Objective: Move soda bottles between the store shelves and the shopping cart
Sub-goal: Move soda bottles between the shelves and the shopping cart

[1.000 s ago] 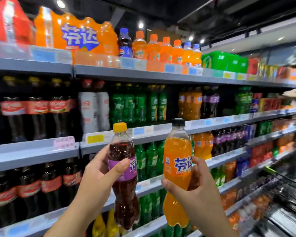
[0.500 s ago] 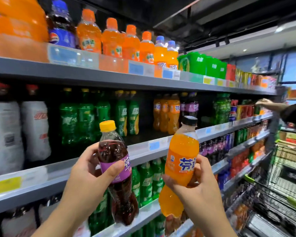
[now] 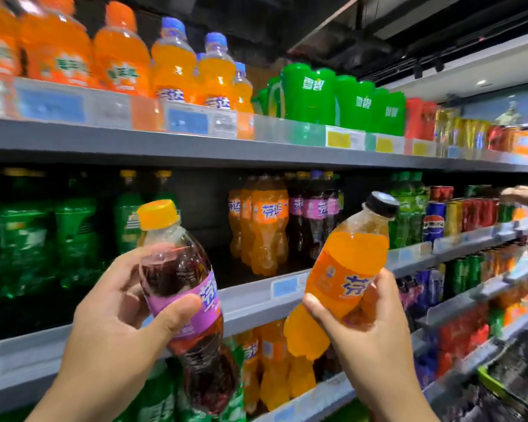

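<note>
My left hand (image 3: 113,324) grips a dark grape soda bottle (image 3: 189,300) with a yellow cap and purple label, held nearly upright in front of the middle shelf (image 3: 256,303). My right hand (image 3: 369,336) holds an orange soda bottle (image 3: 342,269) with a black cap, tilted to the right. Behind them on that shelf stand matching orange bottles (image 3: 262,220) and purple-labelled bottles (image 3: 314,211), with a dark gap to their left. The shopping cart (image 3: 512,388) shows only as a wire corner at the lower right.
The top shelf (image 3: 195,147) carries large orange bottles and green packs. Green bottles fill the middle shelf's left, cans its right. Another person's hand (image 3: 521,194) reaches onto the shelf at the far right. Lower shelves hold more bottles.
The view has swung right and closer to the shelves. Both bottles stay in my hands; the orange one has tilted further right and risen toward the middle shelf.
</note>
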